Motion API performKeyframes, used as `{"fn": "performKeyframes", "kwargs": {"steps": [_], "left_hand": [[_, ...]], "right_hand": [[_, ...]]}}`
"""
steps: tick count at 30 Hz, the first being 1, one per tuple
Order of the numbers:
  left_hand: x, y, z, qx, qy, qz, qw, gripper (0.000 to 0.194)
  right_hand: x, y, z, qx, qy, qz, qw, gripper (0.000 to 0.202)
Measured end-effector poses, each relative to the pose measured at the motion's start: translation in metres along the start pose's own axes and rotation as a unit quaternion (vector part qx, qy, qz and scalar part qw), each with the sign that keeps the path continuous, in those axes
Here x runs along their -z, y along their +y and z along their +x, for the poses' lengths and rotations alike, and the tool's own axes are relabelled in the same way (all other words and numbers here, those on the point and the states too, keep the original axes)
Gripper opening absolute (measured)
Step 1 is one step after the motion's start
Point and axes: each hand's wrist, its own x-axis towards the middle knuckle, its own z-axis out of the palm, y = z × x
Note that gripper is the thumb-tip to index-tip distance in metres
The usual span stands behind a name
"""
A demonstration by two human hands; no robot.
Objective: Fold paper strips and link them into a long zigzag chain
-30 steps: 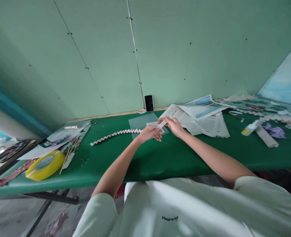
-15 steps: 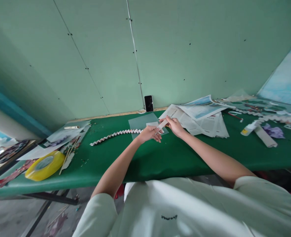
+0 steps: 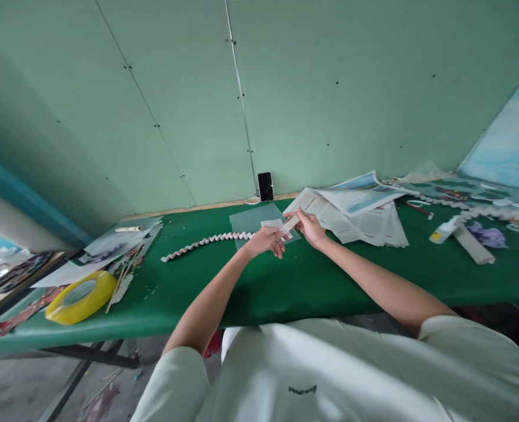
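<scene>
Our left hand [image 3: 264, 241] and right hand [image 3: 311, 227] grip a paper strip [image 3: 290, 224]. Best we keep its edges aligned, pinching lightly.

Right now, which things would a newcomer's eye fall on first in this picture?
Probably the yellow, ring-shaped tape roll at the front left of the green table. Next, the black-screened phone standing against the green wall, and the pale zigzag paper strip beside the left hand.

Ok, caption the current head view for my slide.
Two hands hold a paper strip over a green table, beside newspapers.
</scene>
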Motion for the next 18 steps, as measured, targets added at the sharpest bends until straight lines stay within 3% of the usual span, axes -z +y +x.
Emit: {"fn": "performKeyframes", "kwargs": {"steps": [5, 9, 12, 15, 18], "left_hand": [[0.005, -0.002, 0.001, 0.002, 0.0, -0.003, 1.0, 0.056], [0.008, -0.002, 0.005, -0.062, 0.102, -0.037, 0.992, 0.055], [0.009, -0.001, 0.008, -0.13, 0.188, -0.068, 0.971, 0.055], [0.01, -0.001, 0.009, -0.153, 0.216, -0.052, 0.963, 0.054], [0.014, -0.002, 0.006, -0.159, 0.234, 0.046, 0.958, 0.051]], "right_hand": [[0.0, -0.003, -0.001, -0.018, -0.005, 0.007, 1.0, 0.051], [0.006, -0.003, 0.001, 0.004, 0.031, -0.013, 0.999, 0.04], [0.005, -0.004, 0.001, 0.031, 0.02, -0.035, 0.999, 0.043], [0.003, -0.008, -0.001, 0.042, -0.001, -0.059, 0.997, 0.045], [0.005, -0.015, -0.004, 0.057, -0.019, -0.115, 0.992, 0.047]]}}
